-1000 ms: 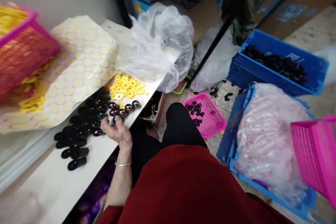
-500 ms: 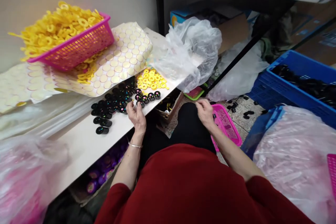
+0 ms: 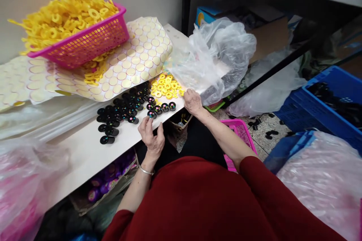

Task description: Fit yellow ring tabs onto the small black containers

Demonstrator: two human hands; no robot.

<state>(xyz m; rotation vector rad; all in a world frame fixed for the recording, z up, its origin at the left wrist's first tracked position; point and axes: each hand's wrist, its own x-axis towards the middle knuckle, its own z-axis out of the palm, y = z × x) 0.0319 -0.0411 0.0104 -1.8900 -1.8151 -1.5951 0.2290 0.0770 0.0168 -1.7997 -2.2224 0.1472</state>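
While cylinders [image 3: 122, 115] crowd the table [image 3: 77, 160], bags [image 3: 230, 52] bulge.

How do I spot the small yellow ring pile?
Find the white table. Between short black cylinders and a crumpled clear plastic bag lies the pile of small yellow plastic rings. Only this yellow pile has the right hand beside it.

I can't read a single word, brand or number anywhere here. The blue carton [image 3: 207, 15] under the far table carries a round orange-yellow emblem, with no lettering I can make out. The pale sheet [image 3: 141, 47] is printed with rows of red-outlined circles. The coloured specks on the black cylinders [image 3: 123, 115] are too small to decipher.
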